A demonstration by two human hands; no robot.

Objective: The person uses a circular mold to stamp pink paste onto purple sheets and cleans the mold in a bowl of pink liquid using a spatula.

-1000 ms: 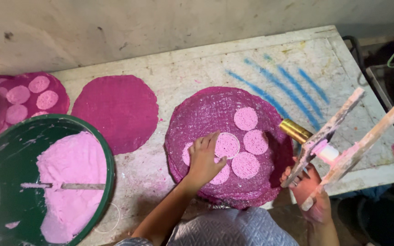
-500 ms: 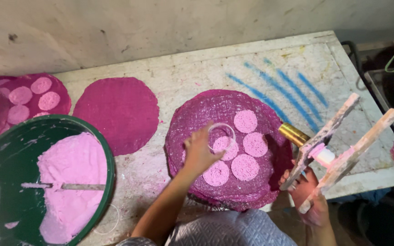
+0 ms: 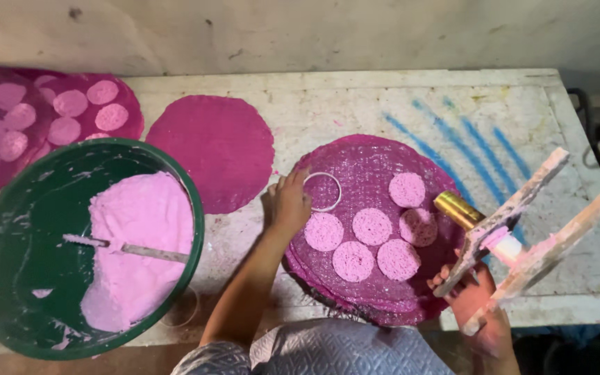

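My left hand (image 3: 287, 201) grips a thin white ring (image 3: 322, 191) and holds it flat on the upper left part of a round magenta mesh mat (image 3: 376, 156). Several pale pink discs (image 3: 371, 226) lie on the mat to the right of the ring and below it. My right hand (image 3: 479, 309) is at the table's front edge. It holds a wooden forked tool (image 3: 532, 226) with a brass cylinder (image 3: 456, 208) at its tip, tilted up over the mat's right edge.
A green basin (image 3: 8, 208) with pale pink paste (image 3: 140, 236) and a stick (image 3: 130, 248) stands at the front left. A bare magenta mat (image 3: 210, 149) lies behind it. Another mat (image 3: 123, 118) at the far left carries discs. The white table (image 3: 355, 97) has blue streaks (image 3: 467, 146).
My left hand has slid the ring from the mat's middle to its upper left, and a fresh pink disc shows where the ring was. The right hand and the tool have barely moved.
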